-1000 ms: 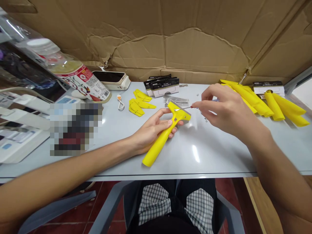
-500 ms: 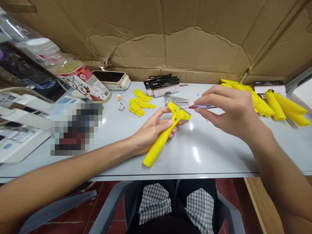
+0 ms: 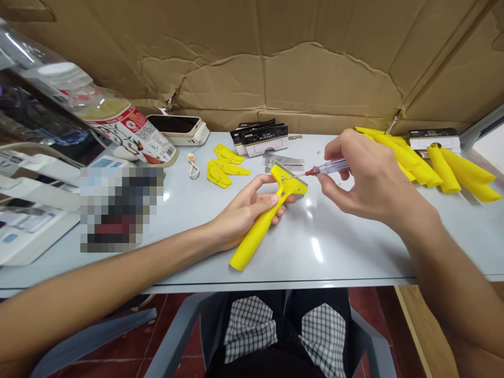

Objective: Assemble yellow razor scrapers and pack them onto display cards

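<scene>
My left hand (image 3: 252,207) is closed around the neck of a yellow scraper (image 3: 255,236), whose handle slants down toward the table's front edge. A metal blade edge shows along the scraper's head, with a screw on either side of it. In my right hand (image 3: 362,178) is a screwdriver (image 3: 328,167) with a clear handle and a red collar. Its tip meets the screw on the left side of the head. Just beyond the head lie flat metal blades (image 3: 285,160). Small screws (image 3: 318,152) are scattered near my right fingers.
Yellow plates (image 3: 224,165) and black-and-white boxes (image 3: 262,139) lie behind my left hand. Yellow handles (image 3: 425,160) are heaped at the right. A phone (image 3: 173,125), a keyring-like loop (image 3: 192,167) and a leaning bottle (image 3: 129,128) stand left. Cardboard (image 3: 315,79) walls the back.
The fingers of my right hand have loosened and shifted along the screwdriver, so more of its clear handle shows. The scraper and my left hand have stayed nearly still.
</scene>
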The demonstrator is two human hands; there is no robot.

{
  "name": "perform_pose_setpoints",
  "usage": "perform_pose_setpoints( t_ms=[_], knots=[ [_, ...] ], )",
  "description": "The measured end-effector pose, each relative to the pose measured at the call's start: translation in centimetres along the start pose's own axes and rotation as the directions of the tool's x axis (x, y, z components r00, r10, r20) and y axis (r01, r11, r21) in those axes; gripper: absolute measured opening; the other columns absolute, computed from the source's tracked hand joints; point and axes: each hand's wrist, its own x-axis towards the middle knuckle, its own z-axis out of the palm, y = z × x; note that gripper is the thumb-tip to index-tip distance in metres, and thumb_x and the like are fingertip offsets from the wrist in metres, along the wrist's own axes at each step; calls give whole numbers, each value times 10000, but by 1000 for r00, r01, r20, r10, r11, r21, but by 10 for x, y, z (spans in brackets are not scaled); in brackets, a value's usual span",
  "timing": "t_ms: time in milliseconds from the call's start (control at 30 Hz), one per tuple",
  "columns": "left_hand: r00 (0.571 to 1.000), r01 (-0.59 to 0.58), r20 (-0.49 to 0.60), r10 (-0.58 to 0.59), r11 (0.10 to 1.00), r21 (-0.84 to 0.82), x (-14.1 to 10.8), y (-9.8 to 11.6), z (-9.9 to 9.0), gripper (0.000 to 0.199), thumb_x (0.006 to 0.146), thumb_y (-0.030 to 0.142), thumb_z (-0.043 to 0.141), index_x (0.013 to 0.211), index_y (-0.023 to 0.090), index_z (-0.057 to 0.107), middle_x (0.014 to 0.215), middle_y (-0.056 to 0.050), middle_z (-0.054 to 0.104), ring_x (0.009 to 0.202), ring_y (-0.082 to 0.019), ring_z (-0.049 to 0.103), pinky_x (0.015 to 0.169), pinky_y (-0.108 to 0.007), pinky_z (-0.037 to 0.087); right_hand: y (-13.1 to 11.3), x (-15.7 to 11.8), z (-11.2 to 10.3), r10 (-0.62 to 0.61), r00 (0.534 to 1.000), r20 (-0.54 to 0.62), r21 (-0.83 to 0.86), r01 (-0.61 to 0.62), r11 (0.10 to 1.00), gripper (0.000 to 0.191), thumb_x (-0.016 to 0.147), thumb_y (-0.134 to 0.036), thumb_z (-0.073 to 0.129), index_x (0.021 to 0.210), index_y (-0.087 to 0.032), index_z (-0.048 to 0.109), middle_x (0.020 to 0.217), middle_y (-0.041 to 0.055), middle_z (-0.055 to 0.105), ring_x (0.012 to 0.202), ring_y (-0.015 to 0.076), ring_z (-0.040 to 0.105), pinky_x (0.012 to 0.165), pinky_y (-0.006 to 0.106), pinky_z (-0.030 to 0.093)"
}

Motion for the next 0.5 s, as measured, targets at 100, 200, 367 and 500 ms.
perform_pose_setpoints(
  t_ms=[100,200,367,500],
  knots=[
    [1000,3,-3,-3,1000,-1,0,0,0,345,1004,226,734,1251,249,495,1107,-103,812,731,-129,658,693,-279,515,-1,0,-5,10,1000,21,26,-10,1000,225,1004,-204,619,1202,-298,667,1127,107,698,840,286,678,709,463,573],
    [1000,11,-28,-11,1000,-1,0,1,1,339,1011,212,715,1263,245,491,1121,-112,813,736,-128,658,693,-275,520,-1,1,-7,-6,1000,11,40,5,999,211,1025,-189,593,1177,-301,687,1124,109,693,876,296,692,734,480,601],
    [999,15,-39,-16,1000,-26,0,3,3,349,1000,194,721,1263,243,496,1120,-109,808,734,-126,653,688,-269,522,-3,1,-8,-28,1000,-13,32,28,999,203,1010,-146,607,1102,-291,717,1094,96,695,860,284,690,758,485,606],
    [999,17,-40,-18,999,-36,0,4,3,364,987,191,737,1261,242,503,1123,-112,803,737,-128,653,688,-269,524,-2,1,-6,-82,995,-59,65,86,994,186,1007,-126,611,1060,-256,734,1114,103,692,862,260,698,744,437,595]
  ],
)
